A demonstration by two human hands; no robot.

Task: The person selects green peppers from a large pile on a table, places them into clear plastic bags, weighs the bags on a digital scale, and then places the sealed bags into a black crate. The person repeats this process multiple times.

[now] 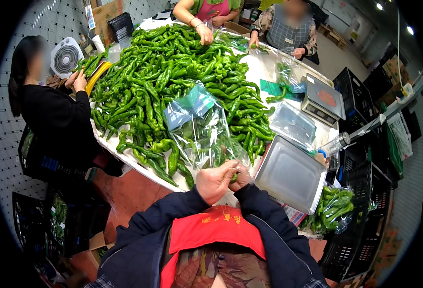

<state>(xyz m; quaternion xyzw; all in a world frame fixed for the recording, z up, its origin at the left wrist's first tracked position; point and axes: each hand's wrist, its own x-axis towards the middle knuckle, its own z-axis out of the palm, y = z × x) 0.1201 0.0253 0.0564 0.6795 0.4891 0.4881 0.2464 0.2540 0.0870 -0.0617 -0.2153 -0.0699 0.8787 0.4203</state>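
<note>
In front of my chest, at the table's near edge, my left hand (212, 183) and my right hand (241, 177) are close together, fingers closed on the gathered near end of a clear plastic bag (206, 137). Green peppers show through the film, and a blue-and-green printed panel lies at the bag's far end. The bag rests against a large heap of long green peppers (144, 81). A bit of green pepper shows between my hands. My fingertips are partly hidden by the film and by each other.
Right of my hands is a scale with a metal tray (292, 175); beyond it lie flat clear bags (293, 122) and another scale (323, 98). A filled pepper bag (334, 209) sits by black crates (360, 221). Co-workers stand left (53, 115) and across the table (288, 29).
</note>
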